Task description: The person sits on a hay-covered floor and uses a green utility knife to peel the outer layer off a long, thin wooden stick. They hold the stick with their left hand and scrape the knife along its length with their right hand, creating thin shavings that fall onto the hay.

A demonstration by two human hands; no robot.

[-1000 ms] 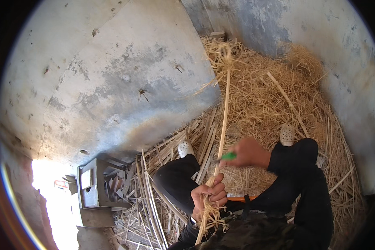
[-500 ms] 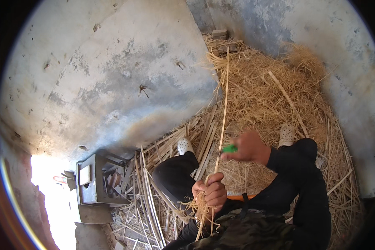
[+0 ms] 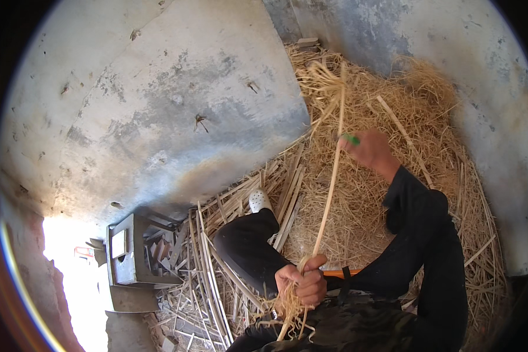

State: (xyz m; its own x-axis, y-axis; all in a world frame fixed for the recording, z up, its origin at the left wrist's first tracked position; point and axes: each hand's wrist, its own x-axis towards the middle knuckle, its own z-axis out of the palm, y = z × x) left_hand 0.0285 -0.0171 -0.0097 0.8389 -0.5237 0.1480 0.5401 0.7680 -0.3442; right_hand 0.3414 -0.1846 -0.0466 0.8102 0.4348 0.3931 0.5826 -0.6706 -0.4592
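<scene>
My left hand (image 3: 304, 284) is closed around the near end of a long, pale wooden strip (image 3: 330, 199), close to my lap. Thin curled shavings (image 3: 287, 314) hang out below that fist. The strip runs up and away, its far end reaching over the pile. Farther out, my right hand (image 3: 372, 151) is closed on a small green-handled tool (image 3: 351, 139) and sits against the strip's right side. Motion blur and the fingers hide the tool's working end, so its kind does not show.
A big heap of straw-like shavings (image 3: 358, 176) lies ahead against the wall. A loose slat (image 3: 405, 141) rests on it. Many split strips (image 3: 217, 287) cover the floor at left, beside a grey metal box (image 3: 126, 252). My white clog (image 3: 259, 200) stands near the strips.
My right hand has moved away from me along the strip with the green-handled tool. The strip's far end has swung right. My left hand keeps its grip, slightly lower.
</scene>
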